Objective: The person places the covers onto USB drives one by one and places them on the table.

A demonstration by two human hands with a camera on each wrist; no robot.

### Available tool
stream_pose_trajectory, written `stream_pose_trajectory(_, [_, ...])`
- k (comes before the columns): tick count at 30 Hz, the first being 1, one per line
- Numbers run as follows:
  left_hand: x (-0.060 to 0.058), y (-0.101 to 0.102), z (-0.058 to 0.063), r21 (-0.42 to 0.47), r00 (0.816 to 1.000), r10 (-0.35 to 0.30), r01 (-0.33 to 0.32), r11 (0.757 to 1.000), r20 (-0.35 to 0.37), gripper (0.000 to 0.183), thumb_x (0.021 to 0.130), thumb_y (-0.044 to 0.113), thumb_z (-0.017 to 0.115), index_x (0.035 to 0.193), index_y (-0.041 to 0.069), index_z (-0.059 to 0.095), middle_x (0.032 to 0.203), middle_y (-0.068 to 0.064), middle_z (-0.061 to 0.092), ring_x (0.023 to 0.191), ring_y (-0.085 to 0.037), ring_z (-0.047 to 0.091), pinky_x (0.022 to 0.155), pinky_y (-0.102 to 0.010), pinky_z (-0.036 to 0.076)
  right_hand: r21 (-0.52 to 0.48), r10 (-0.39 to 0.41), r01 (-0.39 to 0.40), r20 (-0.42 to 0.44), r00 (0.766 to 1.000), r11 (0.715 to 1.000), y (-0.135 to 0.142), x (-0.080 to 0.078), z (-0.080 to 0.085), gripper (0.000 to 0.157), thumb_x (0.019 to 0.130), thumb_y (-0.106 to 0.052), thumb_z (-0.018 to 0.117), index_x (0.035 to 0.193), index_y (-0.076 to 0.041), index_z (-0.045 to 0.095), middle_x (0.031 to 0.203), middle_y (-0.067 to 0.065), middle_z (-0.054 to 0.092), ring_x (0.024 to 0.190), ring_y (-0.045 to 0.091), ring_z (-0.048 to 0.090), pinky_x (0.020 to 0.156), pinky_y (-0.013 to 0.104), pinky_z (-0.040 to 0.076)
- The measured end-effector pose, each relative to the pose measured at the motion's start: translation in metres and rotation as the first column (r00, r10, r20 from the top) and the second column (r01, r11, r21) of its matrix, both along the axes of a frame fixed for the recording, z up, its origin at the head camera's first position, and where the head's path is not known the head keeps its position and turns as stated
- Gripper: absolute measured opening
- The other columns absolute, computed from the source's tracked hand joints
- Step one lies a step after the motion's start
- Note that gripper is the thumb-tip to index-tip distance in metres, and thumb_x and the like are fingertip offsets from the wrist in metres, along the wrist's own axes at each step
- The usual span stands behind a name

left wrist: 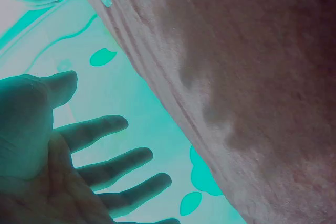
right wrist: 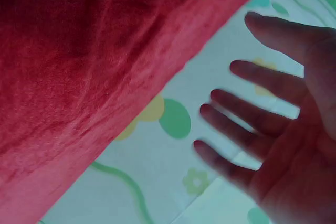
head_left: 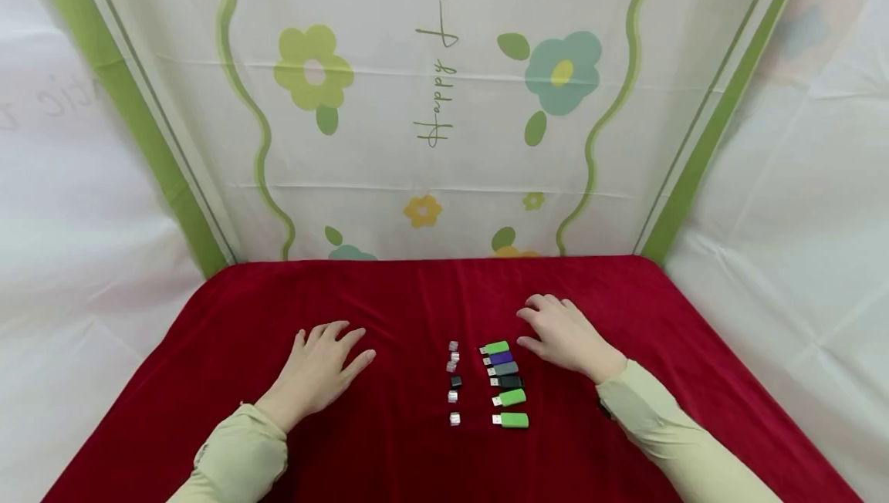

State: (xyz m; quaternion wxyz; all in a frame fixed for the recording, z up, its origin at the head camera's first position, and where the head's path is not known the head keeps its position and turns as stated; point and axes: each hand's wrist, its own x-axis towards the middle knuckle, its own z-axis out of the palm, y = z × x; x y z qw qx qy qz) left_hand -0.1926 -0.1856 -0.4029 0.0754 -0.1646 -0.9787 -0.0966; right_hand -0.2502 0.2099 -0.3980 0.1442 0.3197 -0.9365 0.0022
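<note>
My left hand [head_left: 316, 368] hovers or rests over the left part of the red cloth, fingers spread, holding nothing. On the right, my right hand [head_left: 566, 337] has relaxed, slightly bent fingers and holds nothing; it is nearest the far end of a column of USB sticks. That column has a green USB stick [head_left: 496, 348], a purple one [head_left: 500, 359], a grey one [head_left: 503, 369], a black one [head_left: 507, 383] and two more green ones, the nearest [head_left: 514, 420] lying closest to me. Left of them runs a column of small caps: several clear ones [head_left: 454, 419] and a black cap [head_left: 456, 382].
Red velvet cloth [head_left: 389, 295] covers the table. A white curtain [head_left: 389, 156] with printed flowers and lettering hangs behind its far edge, and white fabric walls stand on both sides. Long pale sleeves cover both forearms.
</note>
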Motion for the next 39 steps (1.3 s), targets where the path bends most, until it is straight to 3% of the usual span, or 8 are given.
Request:
stream_pose_trajectory(4, [0.001, 0.004, 0.002, -0.003, 0.999, -0.033, 0.033, 0.999, -0.024, 0.047, 0.099, 0.041, 0.057, 0.131, 0.007, 0.062, 0.132, -0.019, 0.053, 0.121, -0.043, 0.046, 0.098, -0.065, 0.034, 0.068, 0.135, -0.132, -0.04, 0.99, 0.989, -0.009, -0.009, -0.001, 0.022, 0.081, -0.022, 0.082, 0.096, -0.009, 0.074, 0.091, 0.005, 0.06, 0.086, 0.024, 0.058, 0.069, 0.038, 0.051])
stream_pose_trajectory(9, [0.004, 0.01, 0.003, -0.003, 0.996, -0.072, 0.072, 0.997, -0.051, 0.045, 0.098, 0.037, 0.06, 0.128, 0.005, 0.063, 0.128, -0.018, 0.055, 0.117, -0.041, 0.05, 0.096, -0.057, 0.041, 0.114, 0.217, -0.215, -0.008, 0.976, 0.97, -0.017, -0.016, -0.002, 0.012, 0.078, -0.015, 0.083, 0.084, -0.011, 0.074, 0.077, 0.0, 0.055, 0.073, 0.019, 0.056, 0.06, 0.03, 0.05])
stream_pose_trajectory(16, [0.005, 0.018, 0.003, 0.007, 0.995, -0.085, 0.086, 0.996, -0.05, 0.045, 0.098, 0.037, 0.061, 0.127, 0.004, 0.063, 0.126, -0.016, 0.057, 0.116, -0.037, 0.052, 0.092, -0.051, 0.047, 0.134, 0.304, -0.305, 0.025, 0.952, 0.943, -0.026, -0.027, -0.006, 0.007, 0.079, -0.015, 0.083, 0.078, -0.015, 0.075, 0.075, -0.005, 0.058, 0.073, 0.013, 0.059, 0.062, 0.026, 0.051])
stream_pose_trajectory(21, [0.006, 0.022, 0.001, 0.007, 0.994, -0.094, 0.095, 0.995, -0.046, 0.045, 0.097, 0.037, 0.061, 0.127, 0.004, 0.064, 0.125, -0.014, 0.058, 0.115, -0.035, 0.053, 0.088, -0.048, 0.049, 0.142, 0.359, -0.357, 0.016, 0.933, 0.923, -0.031, -0.032, -0.009, 0.017, 0.076, -0.013, 0.084, 0.066, -0.019, 0.071, 0.07, -0.008, 0.056, 0.068, 0.009, 0.057, 0.06, 0.023, 0.049])
stream_pose_trajectory(24, [0.008, 0.023, 0.0, 0.005, 0.995, -0.094, 0.094, 0.996, -0.043, 0.044, 0.097, 0.037, 0.062, 0.126, 0.004, 0.064, 0.123, -0.013, 0.059, 0.113, -0.034, 0.053, 0.087, -0.046, 0.05, 0.156, 0.376, -0.374, 0.013, 0.926, 0.914, -0.033, -0.032, -0.011, 0.019, 0.075, -0.012, 0.084, 0.064, -0.019, 0.07, 0.068, -0.008, 0.056, 0.066, 0.009, 0.057, 0.058, 0.022, 0.049])
stream_pose_trajectory(39, [0.01, 0.026, -0.005, 0.008, 0.994, -0.099, 0.099, 0.995, -0.052, 0.042, 0.097, 0.038, 0.061, 0.122, 0.005, 0.067, 0.12, -0.011, 0.06, 0.108, -0.03, 0.056, 0.081, -0.04, 0.053, 0.292, 0.347, -0.339, 0.024, 0.937, 0.894, -0.047, -0.033, -0.012, 0.019, 0.076, -0.014, 0.084, 0.067, -0.017, 0.068, 0.069, -0.007, 0.059, 0.067, 0.009, 0.058, 0.058, 0.023, 0.049])
